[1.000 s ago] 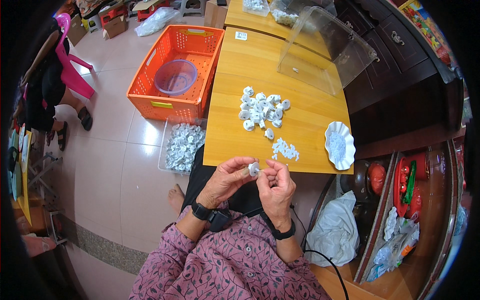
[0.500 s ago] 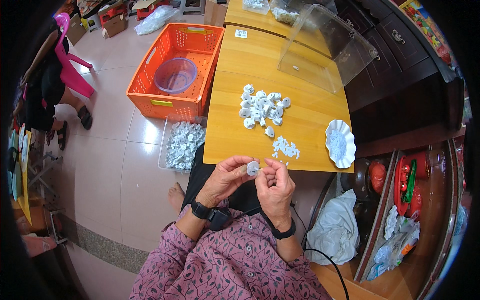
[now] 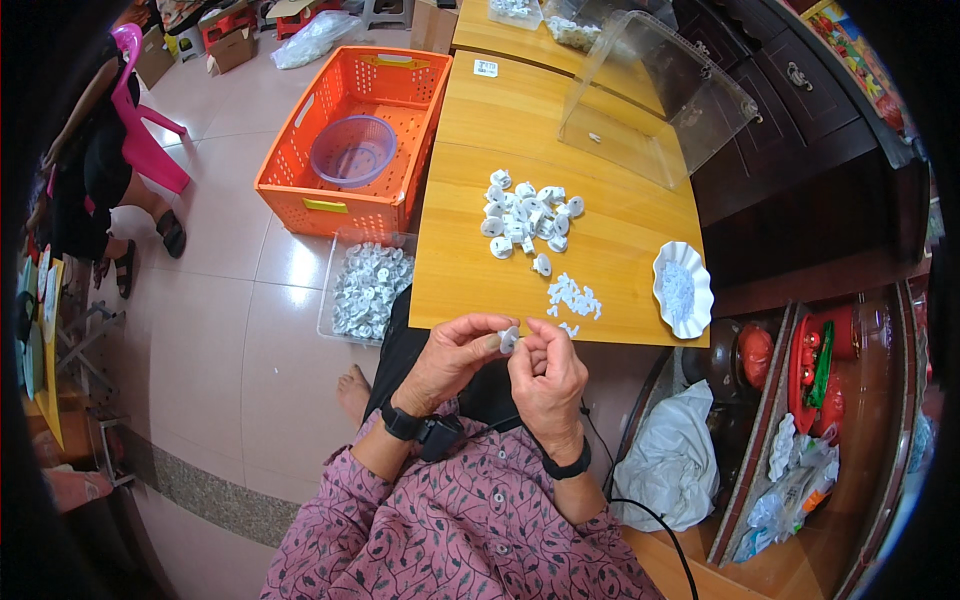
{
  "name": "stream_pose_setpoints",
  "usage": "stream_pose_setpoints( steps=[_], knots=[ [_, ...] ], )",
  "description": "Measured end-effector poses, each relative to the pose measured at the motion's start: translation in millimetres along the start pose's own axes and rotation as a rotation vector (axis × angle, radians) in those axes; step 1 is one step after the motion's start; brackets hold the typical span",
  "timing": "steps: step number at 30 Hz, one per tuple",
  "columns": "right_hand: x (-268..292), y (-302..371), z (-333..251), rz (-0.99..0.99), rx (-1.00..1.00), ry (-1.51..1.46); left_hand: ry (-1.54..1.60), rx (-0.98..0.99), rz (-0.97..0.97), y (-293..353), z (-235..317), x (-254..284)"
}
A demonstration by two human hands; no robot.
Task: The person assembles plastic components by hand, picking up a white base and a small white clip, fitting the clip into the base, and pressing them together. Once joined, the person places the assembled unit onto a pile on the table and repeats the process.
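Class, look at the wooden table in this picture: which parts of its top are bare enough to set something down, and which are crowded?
Bare wood lies along the wooden table left edge, beside the pile of white round parts, and between that pile and the white scalloped dish. Crowded: the middle, with the pile and the small white pieces, and the far right under the clear plastic cover.

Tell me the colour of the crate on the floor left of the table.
Orange, with a lilac bowl inside; the crate shows clearly in the head view.

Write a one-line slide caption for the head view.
Both hands, left and right, pinch a small white part above a wooden table.
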State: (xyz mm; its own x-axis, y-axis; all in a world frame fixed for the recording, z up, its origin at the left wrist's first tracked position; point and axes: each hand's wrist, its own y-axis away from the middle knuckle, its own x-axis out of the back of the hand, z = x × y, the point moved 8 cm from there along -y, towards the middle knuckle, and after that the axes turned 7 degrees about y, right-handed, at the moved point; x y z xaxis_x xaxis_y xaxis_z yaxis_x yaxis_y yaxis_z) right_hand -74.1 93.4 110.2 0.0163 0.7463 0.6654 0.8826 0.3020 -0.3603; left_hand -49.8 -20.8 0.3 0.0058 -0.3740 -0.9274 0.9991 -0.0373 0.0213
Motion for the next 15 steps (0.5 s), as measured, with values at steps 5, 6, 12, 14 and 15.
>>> stream_pose_setpoints(
  steps=[5,6,12,14,15],
  knots=[
    [-3,0,1,-0.023,0.037,0.069,-0.275,-0.054,0.062,3,13,-8],
    [-3,0,1,-0.024,0.038,0.068,-0.275,-0.056,0.064,3,13,-7],
    [-5,-1,-3,-0.061,0.069,0.123,-0.504,-0.13,0.066,4,22,-9],
    [-7,-1,-1,-0.07,0.046,0.116,-0.523,-0.137,0.045,4,22,-11],
    [-7,0,-1,-0.07,0.047,0.118,-0.521,-0.137,0.044,5,23,-12]
  ],
)
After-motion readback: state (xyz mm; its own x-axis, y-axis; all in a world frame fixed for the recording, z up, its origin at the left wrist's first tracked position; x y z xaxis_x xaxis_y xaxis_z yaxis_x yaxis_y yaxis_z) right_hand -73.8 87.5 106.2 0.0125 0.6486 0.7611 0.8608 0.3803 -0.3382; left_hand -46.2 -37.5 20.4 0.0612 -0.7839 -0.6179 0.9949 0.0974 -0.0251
